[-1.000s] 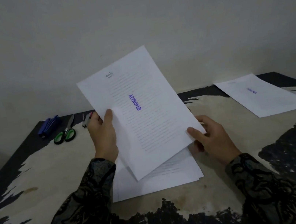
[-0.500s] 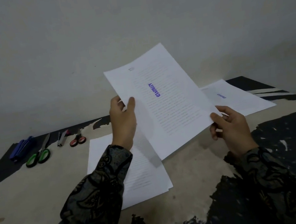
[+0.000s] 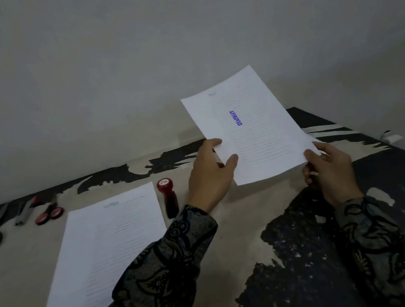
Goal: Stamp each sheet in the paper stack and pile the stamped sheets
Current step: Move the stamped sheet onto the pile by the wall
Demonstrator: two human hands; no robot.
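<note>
Two hands pinch our stamped sheet [image 3: 258,129] aloft: left hand [image 3: 210,176] on its left edge, right hand [image 3: 330,173] at its near-right corner, right of the paper stack [image 3: 107,259].

I've carried the stamped sheet [image 3: 253,130] further to my right: a second ago it hung over the stack [image 3: 107,259], and now it is well clear of it, out over the right end of the table [image 3: 270,209]. My left hand [image 3: 211,175] has travelled with it, pinching the left edge, and my right hand [image 3: 330,173] has kept hold of the lower right corner. My view has swung right as well, so the stack now sits at the lower left with its top page fully uncovered. The stamp [image 3: 168,197] has come into view, lying just right of the stack. The pile of stamped sheets has gone from sight behind the sheet I'm holding.
</note>
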